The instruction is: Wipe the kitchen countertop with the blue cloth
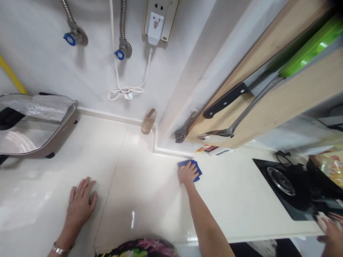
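Note:
My right hand (188, 172) presses a blue cloth (197, 172) against the white countertop (150, 200), close to the base of the wall's corner. The fingers lie over the cloth and its edges stick out around them. Farther left, my left hand (81, 201) rests palm down on the counter with its fingers stretched out and nothing in it. A silver watch or bracelet band (59, 249) circles that wrist.
An electric pan (63, 126) stands at the left. A brownish cup-like object (148, 122) sits by the wall corner. Knife (226, 101), steel scrubber (181, 134) and green-handled spatula (249, 107) hang right. Beyond are a black cooktop (270, 200) and another person's hand (332, 230).

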Demonstrator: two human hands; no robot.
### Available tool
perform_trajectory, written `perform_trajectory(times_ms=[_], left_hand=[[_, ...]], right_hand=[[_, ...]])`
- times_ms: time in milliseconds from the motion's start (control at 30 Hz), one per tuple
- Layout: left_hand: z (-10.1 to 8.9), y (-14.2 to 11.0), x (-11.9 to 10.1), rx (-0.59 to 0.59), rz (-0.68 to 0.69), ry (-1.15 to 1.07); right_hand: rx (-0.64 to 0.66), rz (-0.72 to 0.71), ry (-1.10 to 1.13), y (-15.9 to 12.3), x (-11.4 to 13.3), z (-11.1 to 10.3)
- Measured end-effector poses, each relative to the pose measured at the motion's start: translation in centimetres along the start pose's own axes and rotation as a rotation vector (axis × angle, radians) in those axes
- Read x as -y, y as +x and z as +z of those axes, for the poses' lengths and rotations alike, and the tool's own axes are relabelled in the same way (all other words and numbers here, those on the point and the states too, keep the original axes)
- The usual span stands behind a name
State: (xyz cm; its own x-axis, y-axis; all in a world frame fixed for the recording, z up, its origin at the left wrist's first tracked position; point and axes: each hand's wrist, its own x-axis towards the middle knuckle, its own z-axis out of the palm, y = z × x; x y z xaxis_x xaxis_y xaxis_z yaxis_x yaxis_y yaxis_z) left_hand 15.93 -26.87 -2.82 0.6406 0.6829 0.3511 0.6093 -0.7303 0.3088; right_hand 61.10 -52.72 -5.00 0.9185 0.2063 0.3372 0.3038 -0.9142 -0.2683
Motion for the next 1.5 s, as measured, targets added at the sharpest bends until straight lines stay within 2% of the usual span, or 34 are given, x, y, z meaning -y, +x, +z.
perform_trajectory(times_ms=[133, 200, 267, 367, 467, 600, 733, 800, 867, 967, 1100, 1200, 1333, 1500], left_hand=[[-0.2, 0.1, -0.3, -0.015, 0.015, 0.014], [-0.3, 0.1, -0.5, -0.024, 0.017, 0.009], [-0.3, 0.1, -0.6, -0.037, 0.012, 0.001], [-0.4, 0.1, -0.8, -0.058, 0.01, -0.008], [-0.4, 0.1, -1.0, -0.066, 0.019, 0.0], [-0.2, 0.0, -0.9, -0.057, 0.009, 0.004], [0.2, 0.0, -0.9, -0.042, -0.053, -0.019], [0.5, 0.1, -1.8, -0.034, -0.104, -0.053], [0.9, 0.3, -3.6, -0.017, -0.106, -0.106], [1.4, 0.8, -8.1, 0.019, 0.059, -0.194], [2.5, 2.0, -14.7, 0.093, 0.362, -0.224], [3.8, 2.8, -17.7, 0.135, 0.406, -0.167], [5.3, 3.1, -18.6, 0.15, 0.36, -0.09], [5.9, 4.1, -17.4, 0.127, 0.387, -0.071]], right_hand=[[0.006, -0.073, 0.048, -2.2, 5.5, 1.2], [0.004, -0.153, 0.079, -3.7, 7.7, 1.0], [0.071, -0.246, 0.059, -5.0, 9.4, 0.2], [0.267, -0.392, -0.016, -6.2, 11.2, -1.5], [0.395, -0.599, -0.006, -7.6, 12.8, -3.3], [0.485, -0.819, 0.036, -11.6, 15.3, -5.1], [0.5, -0.917, 0.168, -16.1, 16.2, -5.9], [0.496, -0.945, 0.314, -17.5, 15.4, -6.1], [0.462, -0.903, 0.493, -18.3, 13.6, -6.3], [0.325, -0.738, 0.666, -19.3, 9.2, -7.3], [0.199, -0.66, 0.635, -21.4, 1.9, -9.0], [0.093, -0.638, 0.538, -23.1, -2.4, -9.5], [0.059, -0.626, 0.442, -24.3, -5.0, -9.2], [0.048, -0.606, 0.415, -24.4, -4.8, -9.1]])
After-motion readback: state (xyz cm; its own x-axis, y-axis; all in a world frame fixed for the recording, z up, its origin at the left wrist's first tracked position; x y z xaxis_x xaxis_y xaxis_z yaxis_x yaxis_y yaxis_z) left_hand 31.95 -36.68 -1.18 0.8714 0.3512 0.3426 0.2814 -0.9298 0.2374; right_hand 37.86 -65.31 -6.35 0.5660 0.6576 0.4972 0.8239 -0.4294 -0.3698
